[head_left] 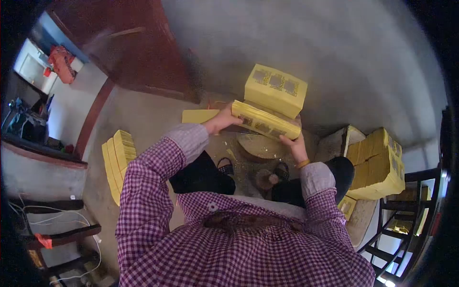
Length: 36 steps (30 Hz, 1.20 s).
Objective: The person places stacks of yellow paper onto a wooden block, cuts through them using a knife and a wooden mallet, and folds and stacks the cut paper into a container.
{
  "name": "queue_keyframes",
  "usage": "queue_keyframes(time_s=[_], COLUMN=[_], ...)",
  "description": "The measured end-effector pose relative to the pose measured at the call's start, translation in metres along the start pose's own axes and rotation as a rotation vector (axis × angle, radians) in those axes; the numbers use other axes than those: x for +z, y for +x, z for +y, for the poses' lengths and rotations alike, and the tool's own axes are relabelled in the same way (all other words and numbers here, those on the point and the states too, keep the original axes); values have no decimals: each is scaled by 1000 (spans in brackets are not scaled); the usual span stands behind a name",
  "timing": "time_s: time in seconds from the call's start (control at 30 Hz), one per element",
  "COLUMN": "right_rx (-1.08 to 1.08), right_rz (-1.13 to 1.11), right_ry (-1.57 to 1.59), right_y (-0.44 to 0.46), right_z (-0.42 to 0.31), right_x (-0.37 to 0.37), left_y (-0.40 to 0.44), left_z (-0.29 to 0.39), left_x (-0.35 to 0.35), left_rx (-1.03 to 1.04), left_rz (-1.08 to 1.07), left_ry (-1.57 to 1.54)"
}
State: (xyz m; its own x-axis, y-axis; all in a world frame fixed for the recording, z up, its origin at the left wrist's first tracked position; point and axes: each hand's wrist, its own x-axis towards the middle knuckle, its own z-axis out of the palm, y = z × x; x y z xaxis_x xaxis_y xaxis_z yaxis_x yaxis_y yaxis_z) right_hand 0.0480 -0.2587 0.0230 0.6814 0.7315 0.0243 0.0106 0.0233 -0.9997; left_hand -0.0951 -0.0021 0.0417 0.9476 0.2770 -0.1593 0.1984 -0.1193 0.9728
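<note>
Head: L hand (221, 121) & R hand (295, 144) hold rect., layered paper stack (264, 120).

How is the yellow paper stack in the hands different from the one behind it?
The held paper stack is thin; the rear paper stack is thicker. The left hand and right hand grip the held paper stack; the rear paper stack sits nearer the wall. Both are yellow with printed patches.

The held stack (266, 119) is showing matt yellow paper with finely layered edges; the checked shirt (239, 248) is looking like creased matt cloth, the grey wall (344, 52) is appearing matt, and the dark red panel (129, 52) is reflecting a faint sheen.
</note>
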Motion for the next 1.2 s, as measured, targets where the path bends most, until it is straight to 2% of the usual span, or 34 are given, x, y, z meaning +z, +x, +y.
queue_keyframes(time_s=[0.03,0.07,0.13,0.17,0.23,0.3,0.4,0.47,0.6,0.67,0.77,0.9,0.97,1.0,1.03,1.1,1.17,1.2], right_rx=[-88,-82,44,39,35,67,56,63,135,-185,-245,-337,-115,-111,-169,-220,-227,-229], right_rz=[18,20,-18,-21,30,7,10,12,74,276,410,427,333,336,360,386,372,369], right_ry=[-48,-48,-130,-130,80,23,-53,-56,-86,-34,-56,-257,-298,-298,-337,-373,-165,-162], right_y=[-2,-6,-2,1,1,4,6,0,8,22,62,112,128,128,128,127,125,133], right_z=[2,5,8,6,2,25,26,17,-47,-87,-100,-55,-34,-32,-30,-29,-30,-13], right_x=[1,2,2,1,-2,-16,-11,-7,-7,5,0,-30,-44,-42,-39,-35,-30,-38], left_y=[2,1,6,10,7,0,6,7,-7,10,54,123,151,147,142,135,130,133], left_z=[1,1,-13,-20,-8,-9,-12,-13,54,67,85,60,25,27,33,38,34,34], left_x=[-1,0,8,8,10,20,21,14,15,9,1,-13,-14,-6,-1,1,-3,-10], left_rx=[-24,-50,-70,-90,-67,-50,59,-49,33,187,283,224,125,55,54,91,62,53], left_rz=[1,-2,50,102,51,3,109,19,122,268,362,455,405,443,437,510,464,422], left_ry=[-57,-115,-176,-234,-222,-225,-202,-39,-75,-112,-174,-55,-51,46,44,280,191,103])
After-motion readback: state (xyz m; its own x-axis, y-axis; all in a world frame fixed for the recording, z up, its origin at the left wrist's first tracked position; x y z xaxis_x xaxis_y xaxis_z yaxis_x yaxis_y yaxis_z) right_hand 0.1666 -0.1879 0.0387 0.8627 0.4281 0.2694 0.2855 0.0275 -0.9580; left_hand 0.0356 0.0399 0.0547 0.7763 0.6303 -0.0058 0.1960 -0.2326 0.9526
